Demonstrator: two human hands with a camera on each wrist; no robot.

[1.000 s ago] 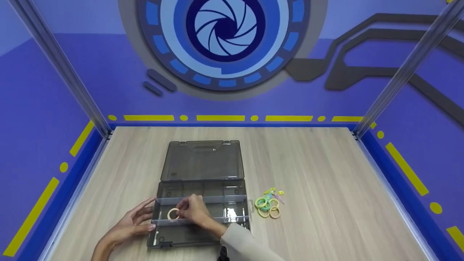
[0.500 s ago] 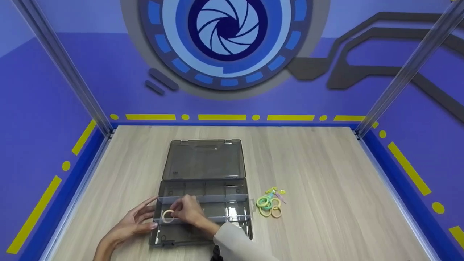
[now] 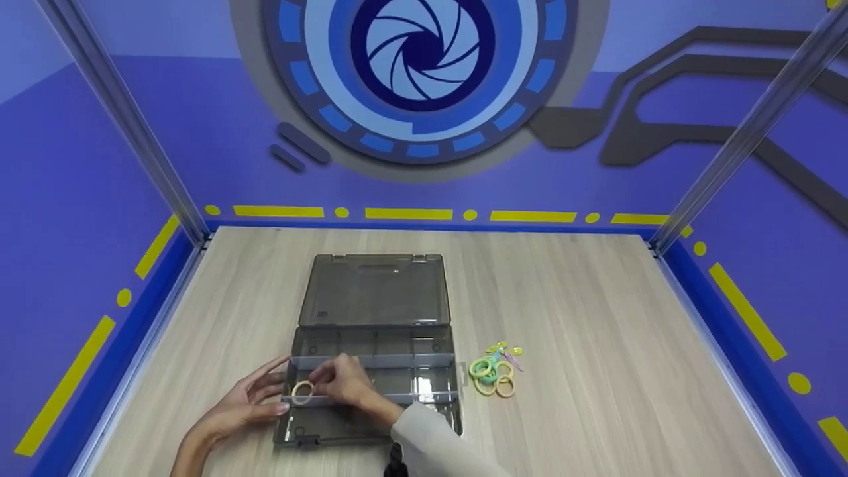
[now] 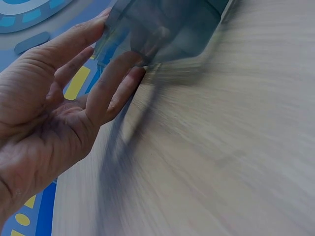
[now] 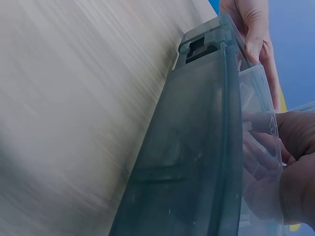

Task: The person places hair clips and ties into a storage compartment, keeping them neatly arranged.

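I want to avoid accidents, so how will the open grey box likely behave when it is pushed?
The grey box would probably slide rather than tip, since it sits low and wide on the table. Its thin, see-through walls suggest fairly light, stiff plastic. The lid, folded back, may swing.

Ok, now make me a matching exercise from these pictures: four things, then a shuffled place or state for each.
1. Left hand
2. Right hand
3. Lid
4. Ring cluster

A. On the tabletop, right of the box
B. Touching the box's left edge
C. Open, at the far side
D. Holding a pale ring

Pairs: 1-B, 2-D, 3-C, 4-A
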